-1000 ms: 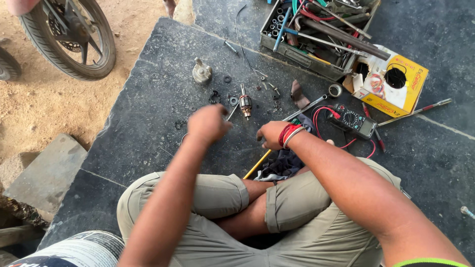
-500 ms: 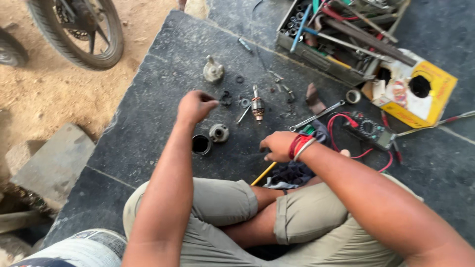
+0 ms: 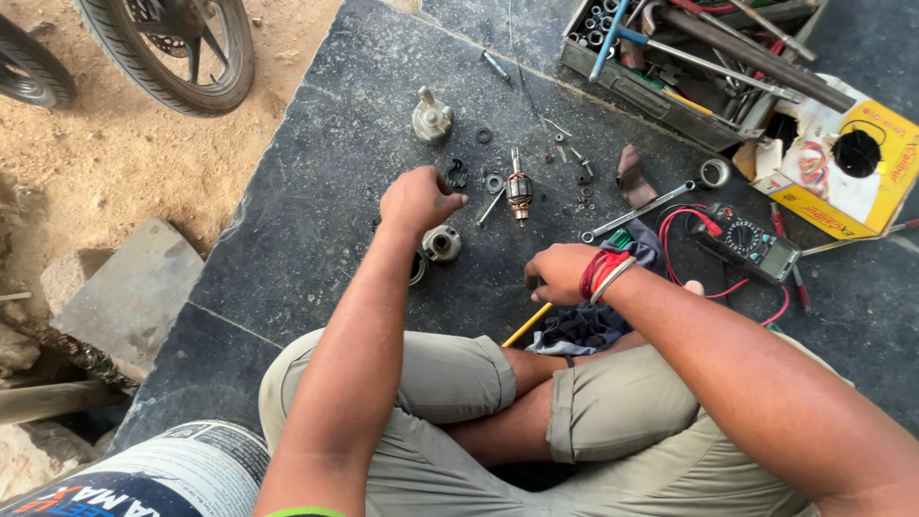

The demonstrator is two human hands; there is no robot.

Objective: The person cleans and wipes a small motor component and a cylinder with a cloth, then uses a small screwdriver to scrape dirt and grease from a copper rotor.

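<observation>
So the left hand [image 3: 416,199] hovers over the dark stone slab [image 3: 316,191], fingers curled loosely inward. Can't tell if anything is pinched under there, nothing shows in its grip. Just below and to the right of it sits a small round metal housing [image 3: 441,243], near the knuckles but apart from them. Partly hidden under the left wrist there's a ring-shaped part [image 3: 417,270], only its edge showing.

The right hand [image 3: 560,273] rests lower on the slab, fist-like, fingers tucked under, with red bands round the wrist. A yellow-handled tool [image 3: 527,325] pokes out from beneath it toward the person's knee; can't tell for sure whether the fingers actually grip it. A dark cloth [image 3: 584,325] lies bunched under that wrist.

Further out: a motor armature [image 3: 519,190] with copper windings stands out just right of the left hand, small washers and screws scattered round it. A grey metal end cap [image 3: 432,117] sits higher up. A wrench [image 3: 637,211] lies diagonally to the right, next to a multimeter [image 3: 751,242] with red leads. Top right, an open toolbox [image 3: 689,57] crammed with tools, and a yellow cardboard box [image 3: 842,163] beside it. A motorcycle wheel [image 3: 177,48] stands on the sand at top left. The person sits cross-legged in khaki shorts.
</observation>
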